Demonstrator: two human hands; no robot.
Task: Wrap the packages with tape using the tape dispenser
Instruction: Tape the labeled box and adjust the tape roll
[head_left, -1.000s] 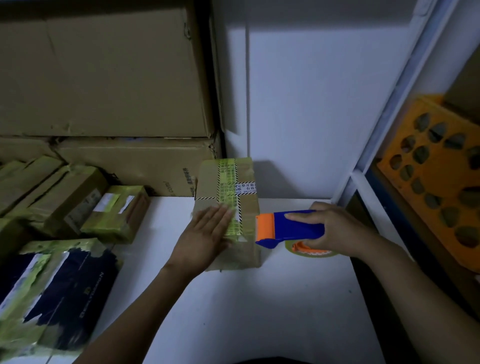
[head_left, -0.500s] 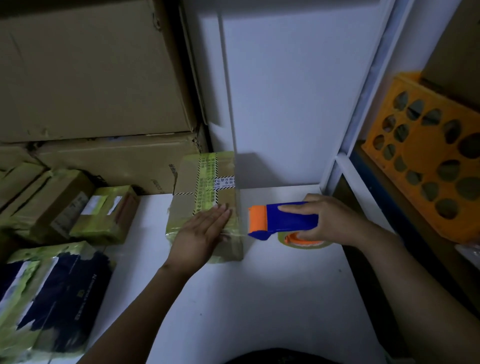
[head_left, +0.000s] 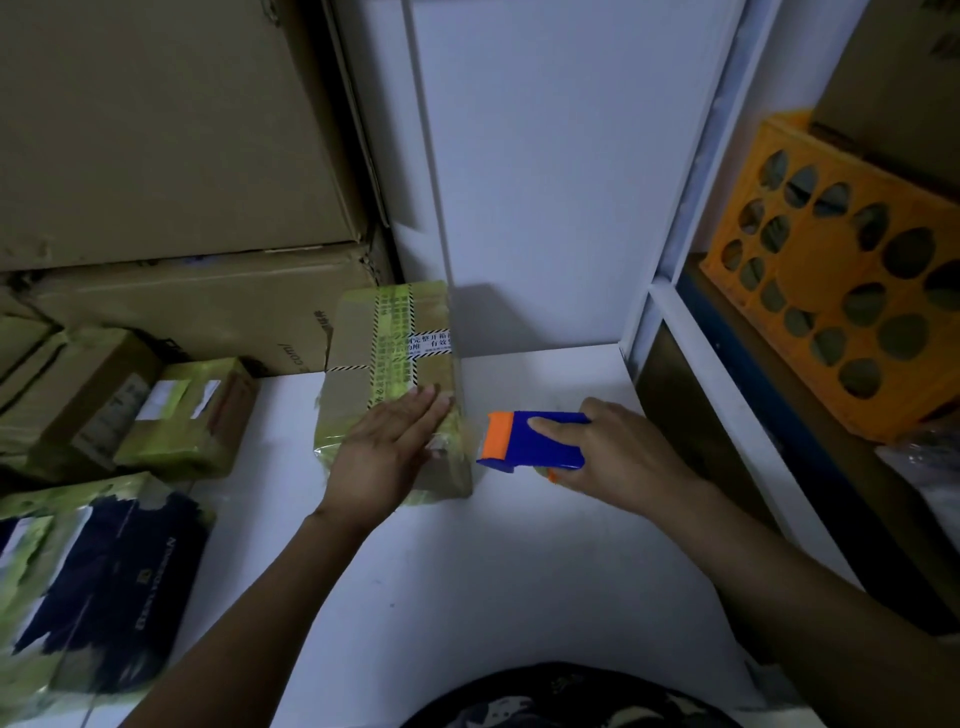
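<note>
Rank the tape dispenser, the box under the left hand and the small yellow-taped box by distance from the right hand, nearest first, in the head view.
1. Tape dispenser: gripped in the right hand.
2. Box under the left hand: just left of the dispenser.
3. Small yellow-taped box: far left.

A white label (head_left: 429, 344) on the taped package (head_left: 352, 358) carries black Chinese print, of which "整开箱" and "有效" can be made out. The cardboard box (head_left: 182, 306) behind it shows "com/". Pale lettering on the dark bag (head_left: 104, 587) is too blurred to read.
</note>
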